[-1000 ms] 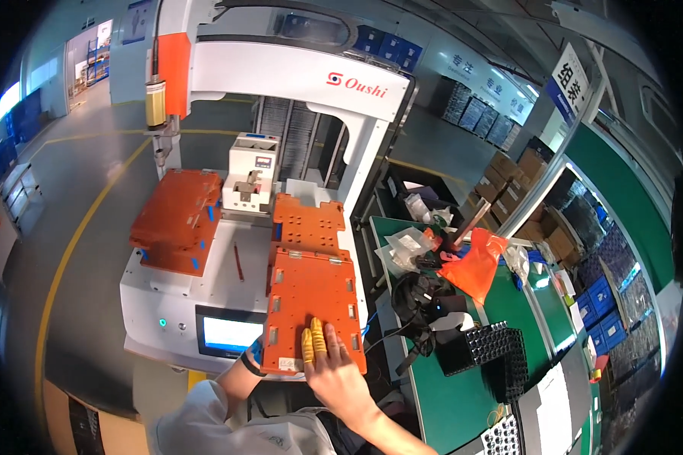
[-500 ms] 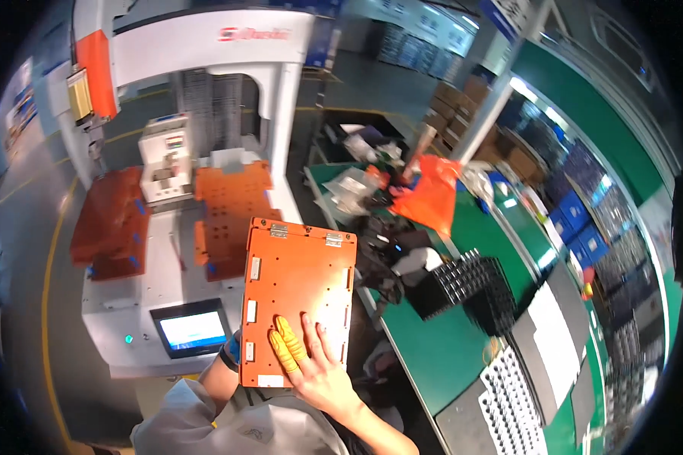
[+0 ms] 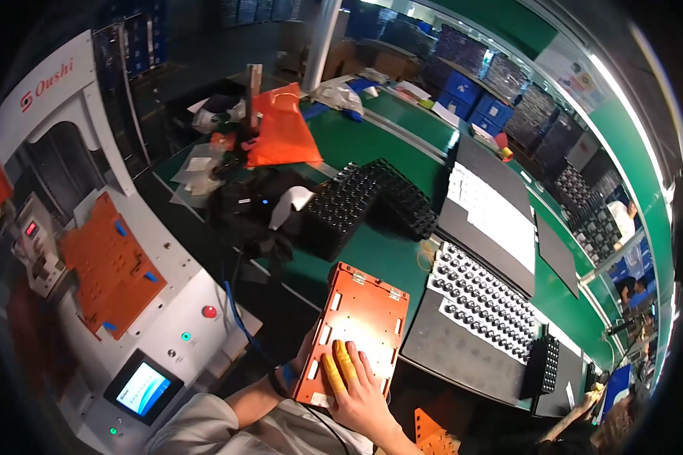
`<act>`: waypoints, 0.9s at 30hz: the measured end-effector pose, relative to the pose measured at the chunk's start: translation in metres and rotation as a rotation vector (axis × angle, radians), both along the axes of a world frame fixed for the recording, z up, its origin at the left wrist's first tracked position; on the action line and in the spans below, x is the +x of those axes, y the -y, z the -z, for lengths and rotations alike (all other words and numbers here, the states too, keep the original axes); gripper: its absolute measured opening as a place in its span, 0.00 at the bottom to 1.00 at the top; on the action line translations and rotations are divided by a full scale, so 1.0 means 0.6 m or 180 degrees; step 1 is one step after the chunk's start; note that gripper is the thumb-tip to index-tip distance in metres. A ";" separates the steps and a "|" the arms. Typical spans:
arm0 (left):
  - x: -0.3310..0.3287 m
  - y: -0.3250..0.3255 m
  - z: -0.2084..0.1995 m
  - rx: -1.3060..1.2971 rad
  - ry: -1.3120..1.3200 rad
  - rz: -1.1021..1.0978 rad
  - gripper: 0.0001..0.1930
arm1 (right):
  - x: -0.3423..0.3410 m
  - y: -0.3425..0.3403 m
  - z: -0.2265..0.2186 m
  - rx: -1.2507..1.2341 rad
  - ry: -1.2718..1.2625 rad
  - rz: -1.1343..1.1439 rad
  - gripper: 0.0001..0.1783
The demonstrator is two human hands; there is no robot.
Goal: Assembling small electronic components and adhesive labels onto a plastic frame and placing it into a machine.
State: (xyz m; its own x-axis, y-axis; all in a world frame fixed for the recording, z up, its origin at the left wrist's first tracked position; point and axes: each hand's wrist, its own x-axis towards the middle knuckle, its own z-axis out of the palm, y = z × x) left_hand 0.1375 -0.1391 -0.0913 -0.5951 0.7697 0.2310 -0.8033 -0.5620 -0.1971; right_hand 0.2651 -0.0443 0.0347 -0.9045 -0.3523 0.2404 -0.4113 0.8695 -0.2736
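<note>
An orange hinged plate fixture (image 3: 363,318) is held tilted in front of me, with two metal hinges on its far edge and slots along its sides. My left hand (image 3: 302,362) grips it from the left and beneath; its fingers are mostly hidden behind the fixture. My right hand (image 3: 357,390) lies flat on the near part of the top face, fingers stretched out, two of them in yellow finger covers. Beyond the fixture, on the green bench (image 3: 402,265), a dark mat (image 3: 463,345) carries a white tray of small dark round parts (image 3: 484,303).
At left stands a white machine (image 3: 197,303) with a lit screen (image 3: 144,388), a red button (image 3: 209,312) and an orange perforated plate (image 3: 114,265). Black trays (image 3: 345,201) and an orange bag (image 3: 284,125) sit on the bench. Another person's arm (image 3: 573,417) shows at lower right.
My view has swung to the right, from the machine toward the bench. The fixture has come along in my hands, now near the mat and tray; my hold looks the same.
</note>
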 end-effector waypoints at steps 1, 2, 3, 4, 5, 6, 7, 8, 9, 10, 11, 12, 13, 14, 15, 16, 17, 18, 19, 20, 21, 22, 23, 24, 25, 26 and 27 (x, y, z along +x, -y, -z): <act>0.001 -0.004 0.004 0.0040 0.0014 0.0039 0.31 | -0.009 -0.010 0.001 -0.0006 0.0040 0.0056 0.45; 0.001 -0.001 0.008 0.0076 0.0025 0.0089 0.31 | -0.021 -0.016 -0.009 -0.0052 -0.0001 0.0155 0.46; -0.010 -0.007 0.010 0.0109 0.0036 0.0130 0.31 | -0.032 -0.025 -0.009 -0.0087 0.0073 0.0186 0.48; -0.020 -0.016 0.011 0.0138 0.0047 0.0163 0.31 | -0.042 -0.030 -0.007 -0.0047 0.0072 0.0188 0.49; -0.017 -0.012 0.018 0.0159 0.0067 0.0186 0.31 | -0.050 -0.032 -0.005 -0.0015 0.0080 0.0181 0.49; -0.022 -0.016 0.017 0.0178 0.0089 0.0205 0.31 | -0.060 -0.032 -0.007 0.0043 0.0084 0.0193 0.48; -0.027 -0.017 0.039 0.0189 0.0109 0.0185 0.31 | -0.067 -0.033 -0.004 0.0142 0.0095 0.0155 0.47; -0.027 -0.016 0.071 0.0200 0.0125 0.0135 0.31 | -0.076 -0.034 -0.002 0.0243 0.0104 0.0088 0.46; -0.014 -0.018 0.081 -0.0466 0.0265 -0.0178 0.31 | -0.086 -0.037 -0.008 0.0398 0.0195 0.0041 0.44; -0.017 -0.014 0.091 -0.0477 0.0271 -0.0169 0.31 | -0.092 -0.039 -0.009 0.0386 0.0202 0.0049 0.44; -0.021 -0.007 0.061 0.0145 0.0761 0.0156 0.31 | -0.098 -0.044 -0.008 0.0483 0.0196 0.0123 0.44; -0.027 0.002 0.027 0.0761 0.1249 0.0461 0.31 | -0.106 -0.046 -0.010 0.0571 0.0188 0.0179 0.43; -0.031 0.009 0.001 0.0664 0.0955 0.0491 0.34 | -0.112 -0.049 -0.013 0.0569 0.0185 0.0190 0.43; -0.034 0.020 -0.010 0.0374 0.0972 0.0486 0.36 | -0.116 -0.052 -0.018 0.0563 0.0209 0.0198 0.43; -0.039 0.031 -0.013 0.0084 0.0981 0.0492 0.38 | -0.125 -0.055 -0.023 0.0573 0.0237 0.0176 0.43; -0.034 0.039 -0.013 -0.0061 0.0710 0.0419 0.42 | -0.130 -0.057 -0.023 0.0581 0.0264 0.0155 0.43; -0.031 0.048 -0.025 -0.0075 0.0711 0.0440 0.42 | -0.134 -0.060 -0.021 0.0569 0.0266 0.0177 0.43; -0.029 0.058 -0.036 -0.0968 0.0393 0.0311 0.46 | -0.140 -0.063 -0.015 0.0607 0.0218 0.0222 0.44; -0.030 0.065 -0.040 -0.1857 0.0055 0.0175 0.50 | -0.145 -0.066 -0.009 0.0642 0.0168 0.0266 0.44; -0.026 0.075 -0.026 -0.2297 -0.0362 -0.0073 0.54 | -0.150 -0.069 -0.006 0.0627 0.0162 0.0284 0.45; -0.024 0.084 -0.016 -0.2606 -0.0976 -0.0407 0.53 | -0.157 -0.075 -0.006 0.0609 0.0155 0.0302 0.45; -0.027 0.095 -0.009 -0.2896 -0.1602 -0.0743 0.53 | -0.165 -0.079 -0.004 0.0573 0.0175 0.0346 0.45; -0.039 0.106 -0.018 -0.3092 -0.2174 -0.0996 0.43 | -0.172 -0.084 0.002 0.0614 0.0162 0.0388 0.45; -0.042 0.105 -0.029 -0.3400 -0.2399 -0.1062 0.40 | -0.178 -0.088 0.008 0.0655 0.0148 0.0429 0.44; -0.044 0.101 -0.045 -0.3706 -0.2628 -0.1129 0.37 | -0.184 -0.092 0.010 0.0705 0.0129 0.0461 0.44; -0.046 0.097 -0.059 -0.4408 -0.2784 -0.1294 0.34 | -0.190 -0.094 0.018 0.0712 0.0103 0.0450 0.43; -0.054 0.090 -0.072 -0.4932 -0.3107 -0.1486 0.32 | -0.194 -0.098 0.025 0.0729 0.0075 0.0442 0.43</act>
State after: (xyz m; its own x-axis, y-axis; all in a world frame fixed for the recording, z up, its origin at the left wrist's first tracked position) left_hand 0.1052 -0.1932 -0.0484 -0.8958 0.4383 -0.0738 -0.0570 0.0513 0.9971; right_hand 0.1484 0.0144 0.0194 -0.9524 -0.2673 0.1469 -0.2797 0.9574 -0.0712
